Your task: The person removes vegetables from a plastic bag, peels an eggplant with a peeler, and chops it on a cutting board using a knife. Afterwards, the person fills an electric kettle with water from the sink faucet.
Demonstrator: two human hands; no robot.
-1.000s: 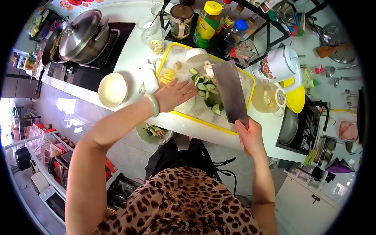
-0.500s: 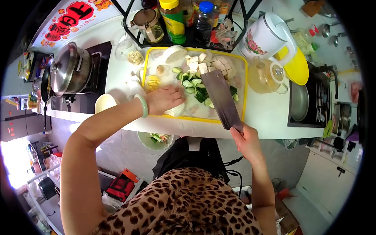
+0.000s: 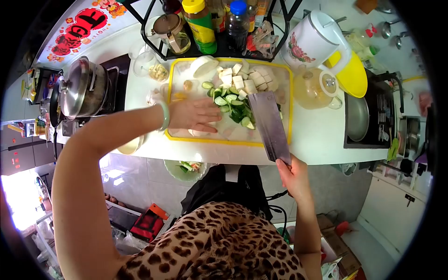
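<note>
My right hand (image 3: pixel 296 177) grips the handle of a cleaver (image 3: pixel 269 126), whose broad blade slants up and left over the right half of the cutting board (image 3: pixel 170 107). Fingers spread, my left hand (image 3: pixel 193 115) is over the board's left part, just left of the sliced cucumber (image 3: pixel 229 101). A pale piece shows partly from under that hand. White cubes (image 3: pixel 240 78) lie behind the cucumber, beside a larger white chunk (image 3: pixel 204 67). Some yellow slices (image 3: pixel 179 96) are partly covered by my left wrist.
Behind the board stands a black rack with bottles (image 3: pixel 200 28) and jars. A glass teapot (image 3: pixel 316 88) and a white flowered jug (image 3: pixel 312 42) are at the right. A lidded pot (image 3: pixel 83 88) sits on the stove at left. Below the counter edge is a bowl of scraps (image 3: pixel 185 169).
My left hand has shifted slightly left and its fingers have spread apart. The cleaver's far end has moved a little right and nearer; my right hand still holds it.
</note>
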